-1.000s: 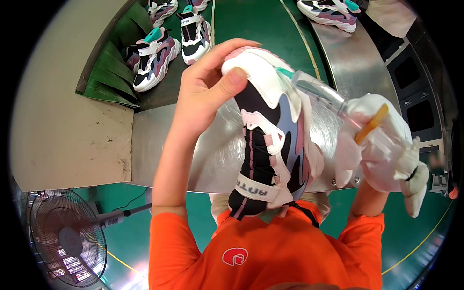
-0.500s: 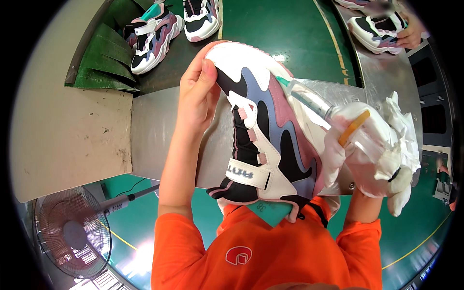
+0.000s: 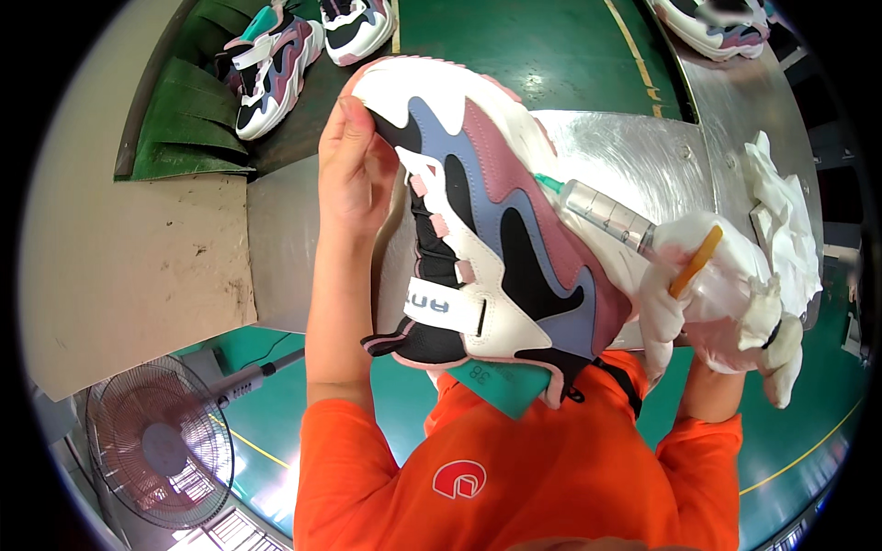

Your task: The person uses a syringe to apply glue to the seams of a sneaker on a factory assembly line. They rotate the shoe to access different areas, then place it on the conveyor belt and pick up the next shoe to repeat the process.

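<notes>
A large white, black, purple and blue sneaker (image 3: 478, 165) is held tilted on its side in front of me, toe pointing away. My left hand (image 3: 354, 174), bare, grips it at the toe, with the thumb on the upper and the other fingers partly hidden. In a white glove, my right hand (image 3: 703, 294) is closed round a clear syringe (image 3: 606, 216). Its green tip (image 3: 549, 183) is at the seam between upper and white sole. An orange-brown stick (image 3: 695, 263) also sits in the right hand's fingers. Green card (image 3: 501, 386) shows at the shoe's opening.
Beyond a metal worktop (image 3: 634, 138) lies a green belt (image 3: 524, 46) carrying a sneaker (image 3: 276, 78) and another sneaker (image 3: 356, 32). One more sneaker (image 3: 712, 28) is at top right. Crumpled white cloth (image 3: 781, 211) lies right; a fan (image 3: 165, 450) stands lower left.
The sneaker has shifted left and slightly away. The syringe's tip has moved back along the sole seam, toward the heel. A co-worker's hand at upper right no longer shows.
</notes>
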Demonstrator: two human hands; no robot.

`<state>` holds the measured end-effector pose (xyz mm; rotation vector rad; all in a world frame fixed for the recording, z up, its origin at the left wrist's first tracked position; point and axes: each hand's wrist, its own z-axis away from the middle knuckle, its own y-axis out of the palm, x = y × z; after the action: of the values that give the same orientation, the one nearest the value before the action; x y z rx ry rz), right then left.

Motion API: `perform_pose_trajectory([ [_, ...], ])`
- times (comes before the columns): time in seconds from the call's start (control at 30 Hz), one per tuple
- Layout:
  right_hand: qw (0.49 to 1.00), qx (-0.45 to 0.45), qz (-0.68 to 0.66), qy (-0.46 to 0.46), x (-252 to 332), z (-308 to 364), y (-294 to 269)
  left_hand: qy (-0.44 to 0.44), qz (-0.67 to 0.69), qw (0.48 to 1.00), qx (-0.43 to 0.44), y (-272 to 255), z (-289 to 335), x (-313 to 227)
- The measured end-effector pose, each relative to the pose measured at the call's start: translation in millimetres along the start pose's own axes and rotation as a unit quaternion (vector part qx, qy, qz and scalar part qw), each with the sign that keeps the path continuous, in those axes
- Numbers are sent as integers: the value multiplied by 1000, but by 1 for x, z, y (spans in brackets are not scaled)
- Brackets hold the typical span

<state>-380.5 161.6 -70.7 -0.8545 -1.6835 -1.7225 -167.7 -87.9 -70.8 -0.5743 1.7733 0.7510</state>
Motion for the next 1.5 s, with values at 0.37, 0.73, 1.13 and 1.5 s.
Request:
perform_pose_trajectory([
  [0.37, 999, -28, 25, 29, 17, 34, 11, 2, 26, 1000, -15, -2, -1, 0],
  [0.73, 998, -41, 41, 38, 24, 56, 20, 6, 10, 998, -55, 6, 1, -4],
  [1.13, 997, -72, -2, 10, 19, 71, 8, -72, 24, 992, -100, -1, -3, -3],
  [1.5, 989, -124, -55, -53, -21, 101, -29, -139, -52, 975, -167, -22, -14, 12],
])
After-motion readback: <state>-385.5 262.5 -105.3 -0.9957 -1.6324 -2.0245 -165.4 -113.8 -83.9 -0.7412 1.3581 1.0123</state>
